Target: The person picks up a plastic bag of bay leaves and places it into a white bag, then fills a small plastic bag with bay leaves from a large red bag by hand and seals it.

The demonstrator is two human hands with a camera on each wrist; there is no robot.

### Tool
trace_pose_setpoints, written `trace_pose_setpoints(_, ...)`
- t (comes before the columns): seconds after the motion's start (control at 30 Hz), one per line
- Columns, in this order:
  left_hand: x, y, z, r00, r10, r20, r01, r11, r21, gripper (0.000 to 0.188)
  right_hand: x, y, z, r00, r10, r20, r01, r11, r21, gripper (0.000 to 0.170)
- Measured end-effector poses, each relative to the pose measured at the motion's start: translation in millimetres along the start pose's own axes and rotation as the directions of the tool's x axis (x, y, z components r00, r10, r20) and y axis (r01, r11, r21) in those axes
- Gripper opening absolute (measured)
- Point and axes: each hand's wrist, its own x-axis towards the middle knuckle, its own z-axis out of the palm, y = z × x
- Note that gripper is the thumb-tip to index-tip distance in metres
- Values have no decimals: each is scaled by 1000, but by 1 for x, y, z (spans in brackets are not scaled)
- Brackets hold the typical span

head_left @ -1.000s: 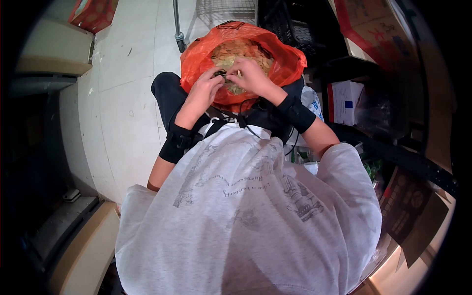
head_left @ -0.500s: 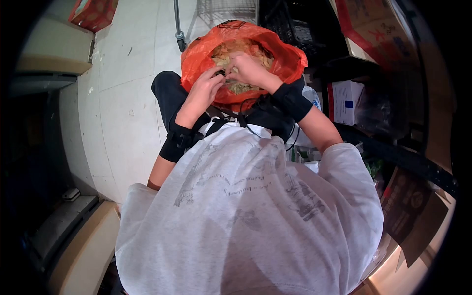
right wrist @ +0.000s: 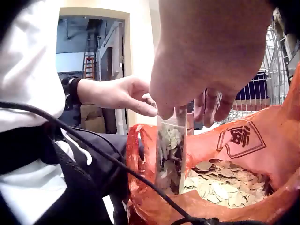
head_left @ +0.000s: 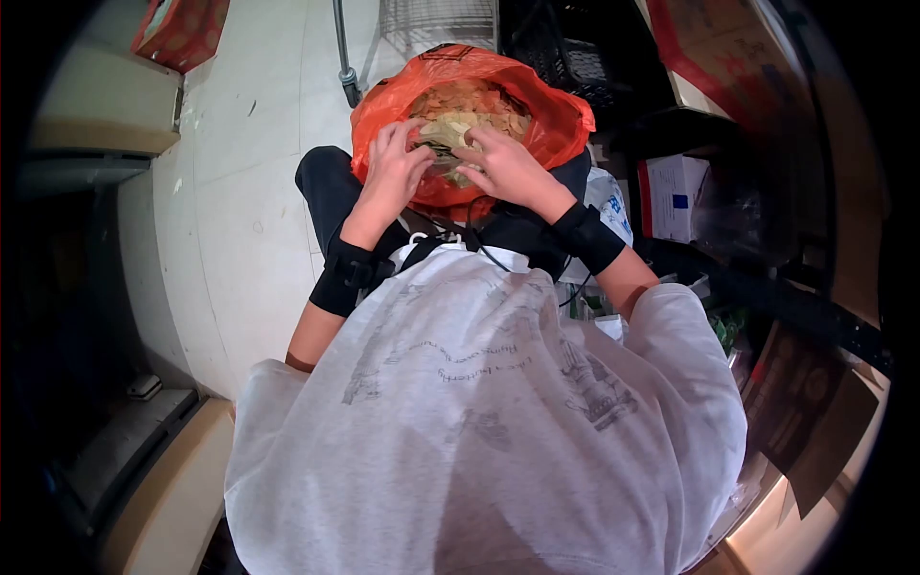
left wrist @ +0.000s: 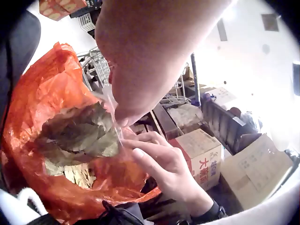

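A clear plastic bag [right wrist: 171, 157] holding dried leaves stands upright inside the mouth of an orange plastic bag [head_left: 561, 115]. More dried leaves [right wrist: 225, 185] lie loose in the orange bag. My left hand [head_left: 388, 182] pinches the clear bag's top edge between thumb and fingers, as the right wrist view shows. On the other side, my right hand [head_left: 517, 177] has its thumb and fingers spread apart, fingertips at the clear bag's upper edge in the left wrist view [left wrist: 171, 171]. Dark leaves [left wrist: 84, 131] show through the clear plastic.
The orange bag rests between the person's legs. Beyond it stand a wire cart [head_left: 436, 24] and a black crate [head_left: 575, 72]. A white box [head_left: 676, 196] and cardboard [head_left: 810, 417] are on the right. Pale floor [head_left: 230, 230] lies left, and a black cable [right wrist: 117, 161] crosses near the bag.
My right hand has drawn back slightly to the right, and its thumb and fingers have parted. My left fingers have shifted a little upward and spread somewhat.
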Motion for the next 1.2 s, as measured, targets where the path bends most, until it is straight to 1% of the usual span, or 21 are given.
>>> trace_pose_setpoints(0.1, 1, -8, 4, 1000, 20, 17, -19, 1000, -9, 13, 0, 0, 6, 999, 26, 34, -28, 999, 39, 31)
trace_pose_setpoints(0.2, 3, -21, 11, 999, -11, 33, 15, 994, -104, 12, 0, 4, 7, 999, 28, 42, -29, 999, 33, 28)
trace_pose_setpoints(0.27, 7, -26, 7, 988, -60, 144, 79, 988, -131, 11, 3, 8, 9, 999, 29, 27, -31, 998, 63, 25)
trace_pose_setpoints(0.3, 10, -29, 4, 988, -57, 143, 76, 989, -129, 11, 4, 11, 9, 999, 33, 18, -35, 995, 96, 22)
trace_pose_setpoints(0.33, 16, -29, -3, 982, -68, 177, 105, 972, -209, 11, 6, 10, 4, 999, 33, 15, -34, 995, 94, 22)
trace_pose_setpoints(0.37, 22, -28, -11, 975, -75, 211, 135, 948, -287, 11, 10, 11, -3, 1000, 2, -31, 4, 984, 180, 20)
trace_pose_setpoints(0.4, 27, -28, -21, 986, -16, 163, 69, 943, -324, 13, 15, 12, -10, 996, -29, -81, 49, 964, 262, 18)
trace_pose_setpoints(0.43, 34, -26, -33, 987, -13, 161, 65, 945, -320, 13, 20, 10, -23, 996, -32, -86, 53, 964, 260, 18)
trace_pose_setpoints(0.5, 48, -22, -56, 975, -75, 208, 158, 895, -416, 16, 33, 2, -54, 988, 24, -156, 35, 930, 365, 17)
trace_pose_setpoints(0.53, 54, -19, -62, 982, -100, 162, 168, 852, -496, 17, 39, -2, -67, 976, 59, -207, 32, 913, 407, 17)
trace_pose_setpoints(0.57, 60, -12, -70, 983, -95, 160, 162, 854, -494, 17, 45, -6, -82, 976, 101, -191, -6, 896, 445, 17)
trace_pose_setpoints(0.67, 76, 11, -97, 967, -207, 151, 254, 698, -670, 16, 57, -20, -117, 965, 207, -159, -80, 814, 575, 21)
trace_pose_setpoints(0.7, 78, 15, -103, 968, -202, 145, 247, 703, -667, 16, 59, -22, -125, 965, 202, -166, -72, 817, 572, 21)
trace_pose_setpoints(0.8, 82, 27, -119, 981, -171, 89, 185, 706, -683, 17, 63, -31, -154, 965, 262, 16, -211, 739, 640, 20)
trace_pose_setpoints(0.83, 83, 32, -124, 981, -170, 98, 190, 701, -687, 16, 63, -34, -159, 966, 259, 15, -209, 741, 638, 20)
trace_pose_setpoints(0.9, 82, 38, -130, 980, -169, 107, 195, 696, -691, 16, 64, -40, -166, 996, 92, 20, -84, 761, 644, 21)
trace_pose_setpoints(0.93, 82, 40, -132, 982, -161, 102, 185, 683, -707, 15, 64, -46, -172, 998, 54, 13, -48, 738, 674, 21)
trace_pose_setpoints(1.0, 80, 46, -136, 983, -154, 99, 177, 668, -723, 14, 65, -52, -176, 999, 40, -2, -28, 745, 666, 21)
trace_pose_setpoints(1.07, 80, 50, -141, 982, -162, 94, 181, 703, -688, 14, 67, -51, -177, 1000, 20, -17, -4, 753, 658, 21)
trace_pose_setpoints(1.13, 78, 52, -139, 986, -144, 84, 161, 688, -708, 14, 66, -44, -177, 999, -38, 27, 8, 704, 711, 20)
trace_pose_setpoints(1.2, 76, 53, -138, 989, -127, 75, 141, 671, -728, 14, 66, -40, -177, 997, -58, 52, 5, 716, 698, 20)
